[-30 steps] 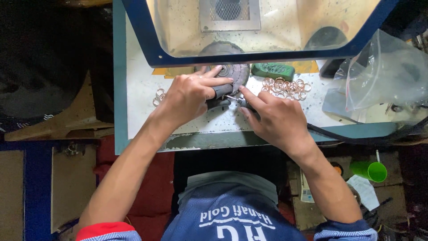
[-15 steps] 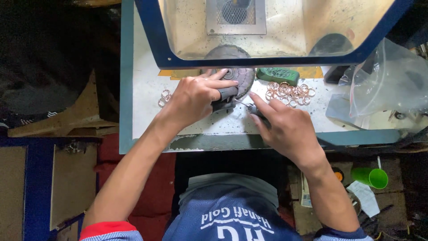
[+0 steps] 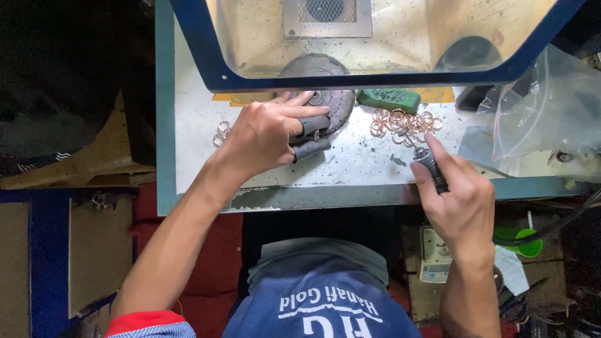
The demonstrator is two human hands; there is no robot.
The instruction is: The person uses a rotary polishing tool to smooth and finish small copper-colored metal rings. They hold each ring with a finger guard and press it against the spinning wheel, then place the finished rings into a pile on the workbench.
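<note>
Fingers [image 3: 311, 127] of the left hand [image 3: 263, 134], sheathed in dark rubber guards, are pressed together around a small gold ring [image 3: 317, 133], holding it just at the edge of the dark polishing wheel [image 3: 335, 103]. The right hand [image 3: 460, 194] rests at the near edge of the speckled tabletop [image 3: 363, 159], its fingers [image 3: 446, 156] curled around a thin dark-handled tool [image 3: 431, 168] whose tip points toward a heap of rose-gold rings [image 3: 404, 122] lying just beside it. A green bar of polishing compound [image 3: 388, 99] lies between that heap and the wheel. A few more rings [image 3: 220, 133] sit on the tabletop just left of the left hand. A crumpled clear plastic bag [image 3: 551, 106] lies at the right end, under the blue-framed dust hood [image 3: 375, 78].
</note>
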